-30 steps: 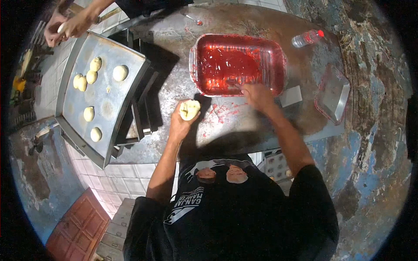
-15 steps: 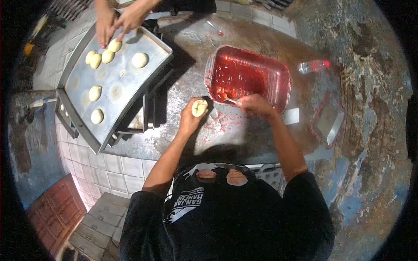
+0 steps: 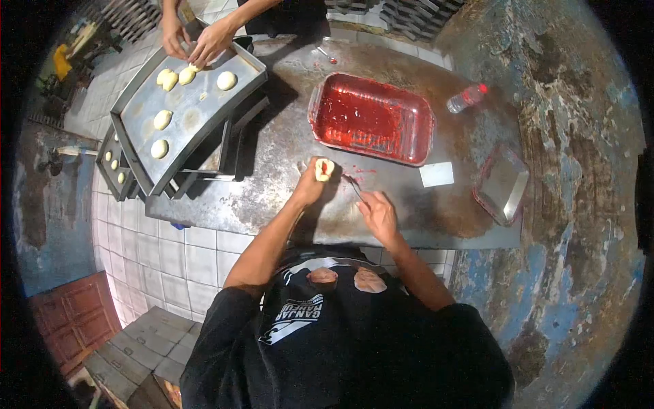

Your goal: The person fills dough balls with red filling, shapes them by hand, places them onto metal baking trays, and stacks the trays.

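Note:
My left hand (image 3: 310, 185) is closed around a piece of pale dough (image 3: 324, 170), cupped open at the top with red filling inside it. In my right hand (image 3: 379, 213) is a spoon (image 3: 354, 187), gripped by its handle, its tip just right of the dough and apart from it. Beyond both hands lies a clear rectangular tub (image 3: 371, 144) smeared with glossy red filling. Red smears (image 3: 364, 170) mark the metal tabletop between the tub and my hands.
At the left, a metal baking tray (image 3: 143, 123) bears several dough balls (image 3: 163, 120); a co-worker's hands (image 3: 204, 44) touch dough at its far end. On the table (image 3: 272, 146) are a red-capped bottle (image 3: 467, 99), a white card (image 3: 437, 174), a lid (image 3: 501, 185) and another spoon (image 3: 327, 54).
The spoon has moved out of the tub toward me and beside the dough. Red filling now shows inside the dough. The camera view has shifted; the co-worker's hands remain at the tray.

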Motion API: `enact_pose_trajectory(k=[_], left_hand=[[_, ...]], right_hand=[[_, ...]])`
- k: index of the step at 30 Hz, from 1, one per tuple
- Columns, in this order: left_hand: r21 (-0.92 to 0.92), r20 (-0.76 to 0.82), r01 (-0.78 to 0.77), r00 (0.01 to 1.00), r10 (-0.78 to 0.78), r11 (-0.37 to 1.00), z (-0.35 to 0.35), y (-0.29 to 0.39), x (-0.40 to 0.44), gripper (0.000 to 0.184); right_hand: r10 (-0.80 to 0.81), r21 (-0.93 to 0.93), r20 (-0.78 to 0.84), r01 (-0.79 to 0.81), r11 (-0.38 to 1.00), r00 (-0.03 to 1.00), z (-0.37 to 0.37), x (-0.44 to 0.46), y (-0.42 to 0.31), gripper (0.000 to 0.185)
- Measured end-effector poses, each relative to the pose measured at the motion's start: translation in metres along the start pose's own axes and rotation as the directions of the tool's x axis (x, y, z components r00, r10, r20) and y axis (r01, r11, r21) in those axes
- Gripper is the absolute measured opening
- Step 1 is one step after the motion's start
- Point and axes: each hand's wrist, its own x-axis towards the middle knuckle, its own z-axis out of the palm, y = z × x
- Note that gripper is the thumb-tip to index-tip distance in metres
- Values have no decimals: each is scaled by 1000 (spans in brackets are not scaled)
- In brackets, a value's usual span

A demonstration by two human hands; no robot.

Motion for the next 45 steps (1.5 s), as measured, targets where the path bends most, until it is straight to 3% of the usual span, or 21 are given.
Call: enact_pose_trajectory(k=[3, 5, 6, 8, 10, 11, 13, 14, 18, 20, 22, 23, 24, 26, 29, 31, 34, 36, 39, 41, 45], left_hand=[[-438, 201, -168, 939, 278, 883, 19, 14, -40, 65], [-300, 300, -143, 924, 236, 943, 31, 28, -69, 75], [-162, 335, -114, 928, 163, 980, 35, 41, -82, 80], [-74, 274, -78, 957, 96, 994, 51, 42, -101, 76], [-233, 147, -203, 959, 241, 951, 61, 38, -110, 66], [-497, 189, -32, 971, 144, 867, 68, 35, -117, 56], [-493, 262, 108, 965, 29, 863, 58, 72, -139, 54], [-474, 353, 262, 931, -92, 841, 56, 81, -148, 52], [-532, 243, 111, 970, 25, 839, 74, 101, -177, 32], [-380, 87, -71, 990, 112, 922, 79, 99, -185, 34], [226, -90, -580, 788, 609, 783, 76, 105, -190, 38], [288, 34, -640, 750, 660, 713, 72, 92, -186, 57], [299, 44, -641, 750, 660, 707, 68, 100, -194, 57], [173, 252, -246, 947, 199, 954, 57, 120, -220, 82], [186, 389, -263, 905, 175, 947, 40, 93, -224, 103], [397, 438, -271, 895, 79, 877, 41, 69, -224, 81], [440, 385, -390, 896, 222, 809, 35, 51, -233, 40], [475, 423, -492, 855, 302, 730, 35, -10, -224, 43], [350, 346, 40, 923, -169, 936, 32, -22, -223, 53], [130, 446, 281, 840, -309, 951, 30, -15, -223, 59], [-147, 451, 411, 837, -309, 900, 30, -6, -222, 42]], right_hand=[[267, 473, -52, -212, 855, 962, 7, 8, -1, 31], [436, 860, 235, -395, 324, 869, -17, 17, -20, 43], [441, 868, 224, -384, 315, 869, -27, 7, -27, 43], [7, 270, 159, -50, 961, 987, -48, -17, -40, 44], [-131, 297, 42, 113, 948, 990, -70, -46, -51, 38], [-55, 393, -91, 87, 915, 994, -76, -55, -43, 39], [236, 692, -209, -27, 722, 949, -85, -67, -36, 46], [229, 697, -207, -21, 717, 951, -82, -74, -37, 46], [68, 595, -168, 46, 803, 983, -76, -100, -46, 46], [333, 761, -54, -177, 624, 942, -75, -105, -49, 41], [367, 847, -103, -113, 520, 924, -70, -110, -52, 33], [344, 972, 10, -90, 216, 939, -69, -111, -50, 31], [283, 991, 105, -75, -114, 953, -67, -113, -47, 29], [235, 938, 282, -215, -273, 930, -64, -122, -34, 19], [112, 785, 311, -321, 530, 944, -63, -133, -44, 12], [-104, 625, 5, 78, 777, 995, -66, -144, -72, 10], [-218, 642, 28, 150, 752, 976, -56, -147, -77, 13], [63, 849, 408, -404, 339, 911, -55, -145, -62, 12], [371, 903, 423, -351, -247, 827, -29, -140, 8, 30], [638, 877, 258, -453, 161, 725, -14, -134, 50, 29], [650, 689, 283, -621, 374, 705, 22, -114, 112, 29]])
